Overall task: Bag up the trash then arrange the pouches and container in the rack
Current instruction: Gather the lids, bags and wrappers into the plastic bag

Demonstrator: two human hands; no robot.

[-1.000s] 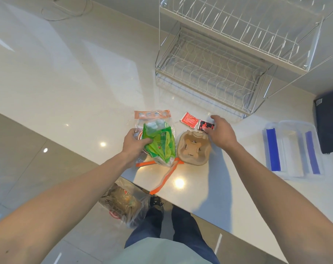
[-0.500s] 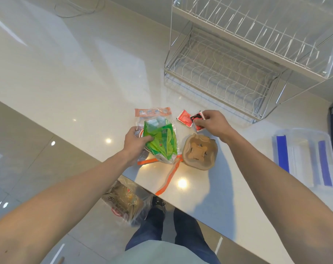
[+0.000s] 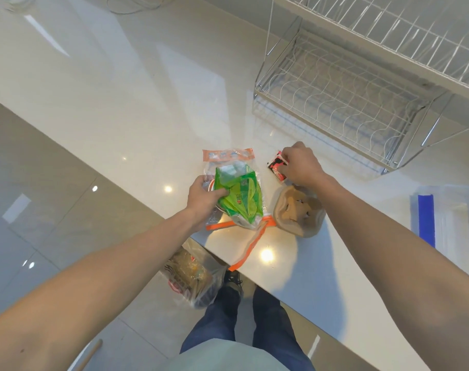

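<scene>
Head view: left hand grips the clear bag by the counter edge at 6 o'clock. Right hand now pinches both sachets, lifted; the rack stands apart at 1 o'clock.

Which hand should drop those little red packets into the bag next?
The right hand, probably. It already pinches the red sauce packets, just right of the clear bag. The left hand is busy gripping that bag with its green wrapper, so it best steadies the bag.
</scene>
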